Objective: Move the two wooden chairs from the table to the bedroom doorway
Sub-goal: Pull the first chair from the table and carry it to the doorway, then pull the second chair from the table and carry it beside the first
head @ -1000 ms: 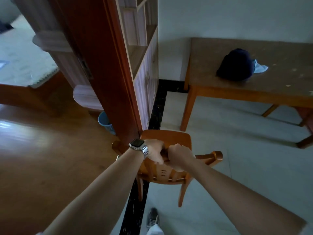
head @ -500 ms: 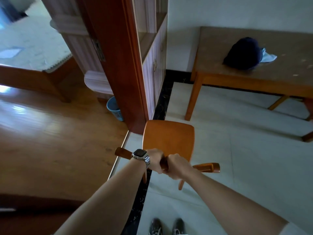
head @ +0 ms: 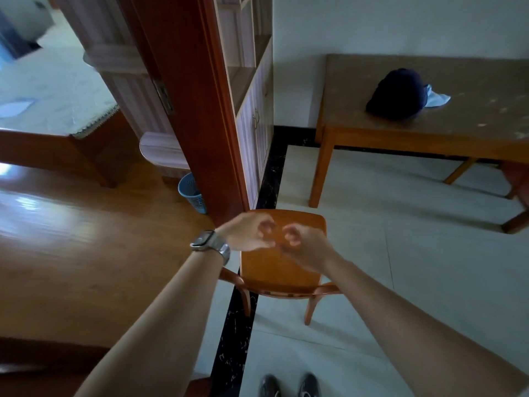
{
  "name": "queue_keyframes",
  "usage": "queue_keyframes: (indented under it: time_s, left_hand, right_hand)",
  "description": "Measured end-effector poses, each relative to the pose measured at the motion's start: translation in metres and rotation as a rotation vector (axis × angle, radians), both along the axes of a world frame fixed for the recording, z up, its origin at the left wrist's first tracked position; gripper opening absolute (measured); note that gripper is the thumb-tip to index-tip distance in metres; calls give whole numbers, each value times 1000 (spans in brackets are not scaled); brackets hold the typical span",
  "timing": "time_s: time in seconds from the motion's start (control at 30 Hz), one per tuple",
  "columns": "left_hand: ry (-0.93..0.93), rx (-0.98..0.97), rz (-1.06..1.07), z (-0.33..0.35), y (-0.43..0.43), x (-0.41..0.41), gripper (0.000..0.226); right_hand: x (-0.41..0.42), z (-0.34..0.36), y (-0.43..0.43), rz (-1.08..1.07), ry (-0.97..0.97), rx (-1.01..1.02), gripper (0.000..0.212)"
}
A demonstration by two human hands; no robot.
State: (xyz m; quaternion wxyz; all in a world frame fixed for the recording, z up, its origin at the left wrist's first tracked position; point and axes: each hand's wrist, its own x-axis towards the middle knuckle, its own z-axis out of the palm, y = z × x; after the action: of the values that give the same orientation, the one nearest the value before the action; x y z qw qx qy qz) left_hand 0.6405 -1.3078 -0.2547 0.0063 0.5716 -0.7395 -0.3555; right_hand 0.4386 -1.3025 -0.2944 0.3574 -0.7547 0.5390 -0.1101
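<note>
A wooden chair (head: 282, 270) stands upright on the floor beside the red-brown door frame (head: 197, 110) of the bedroom doorway, its seat facing away from me. Hovering above its seat, my left hand (head: 247, 232), with a watch on the wrist, has its fingers loosely curled and holds nothing. Beside it my right hand (head: 305, 243) is likewise curled and empty, apart from the chair. Part of a second wooden chair (head: 518, 193) shows at the right edge, under the wooden table (head: 429, 133).
A dark cap (head: 398, 94) and a pale cloth lie on the table. A blue waste basket (head: 193, 193) stands just inside the doorway, with a bed (head: 54, 110) beyond. A striped cabinet (head: 252, 110) flanks the door frame. My shoes (head: 289, 385) are on the tiled floor.
Both hands have let go of the chair's back rail and lifted above the seat. The chair now stands on the floor by the door frame.
</note>
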Motion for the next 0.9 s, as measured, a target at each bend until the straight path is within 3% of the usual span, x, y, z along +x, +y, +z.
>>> queue_keyframes:
  time_s: [0.17, 0.33, 0.53, 0.9]
  left_hand:
    - [232, -556, 82, 90, -14, -5, 43]
    - [658, -830, 57, 148, 11, -56, 45]
    - [852, -766, -137, 191, 10, -196, 47]
    - [1102, -606, -520, 197, 42, -556, 54]
  right_hand:
    - [-29, 99, -18, -210, -199, -444, 56]
    - [-99, 173, 13, -229, -352, -801, 56]
    - [-218, 214, 48, -369, -512, -920, 60]
    - [-564, 223, 174, -659, -427, -1048, 67]
